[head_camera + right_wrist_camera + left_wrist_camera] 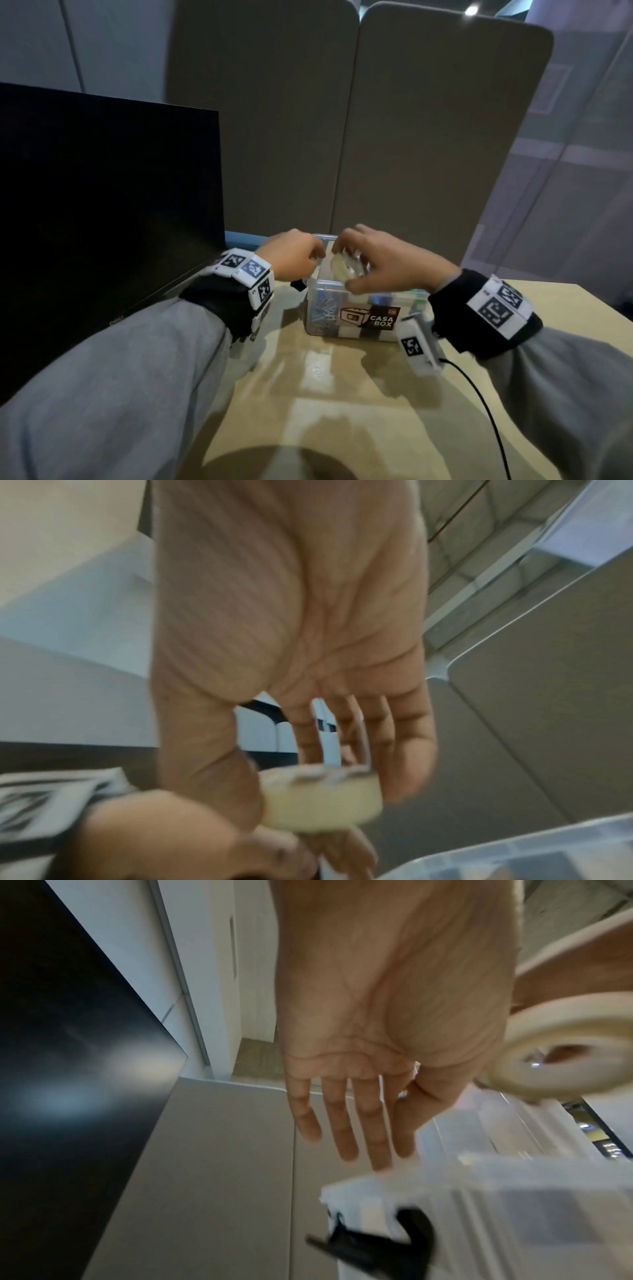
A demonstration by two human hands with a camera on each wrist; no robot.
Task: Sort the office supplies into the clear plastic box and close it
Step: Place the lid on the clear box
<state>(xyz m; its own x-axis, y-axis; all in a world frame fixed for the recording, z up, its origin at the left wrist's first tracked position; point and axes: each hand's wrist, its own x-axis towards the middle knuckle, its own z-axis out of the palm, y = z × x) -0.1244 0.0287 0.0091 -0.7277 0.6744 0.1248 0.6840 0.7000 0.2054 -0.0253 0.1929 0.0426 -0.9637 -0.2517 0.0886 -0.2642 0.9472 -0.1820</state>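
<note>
Hidden behind both hands in the head view: most of the open top of the clear plastic box [356,308], at centre frame on the tan table [342,394]. Legible on its near wall only a dark label [371,317] reading CASA BOX; behind the wall, left of the label, a tangle of pale paper clips [323,308], the rest of the contents too murky to name. Above the opening, tilted, a roll of clear tape [339,269], pinched by the right hand [387,263] with thumb at the near edge and fingers over the far edge; blurred in the right wrist view, the same roll [318,799] clamped between thumb [205,777] and fingers. At the box's left rim the left hand [291,255], holding nothing; in the left wrist view its fingers [342,1123] straight and close together, tips down by a smeared plastic edge of the box [514,1204], contact impossible to settle through the blur. Below that edge a black latch [377,1245], half cut off at the bottom of the frame. Hands close together, almost meeting over the box. Hemmed in at left by a black monitor [102,205], behind by grey divider panels [411,137] just past the box. Open table in the lower middle of the frame, crossed at lower right by a thin black cable [479,387]; table edge visible at far right.
</note>
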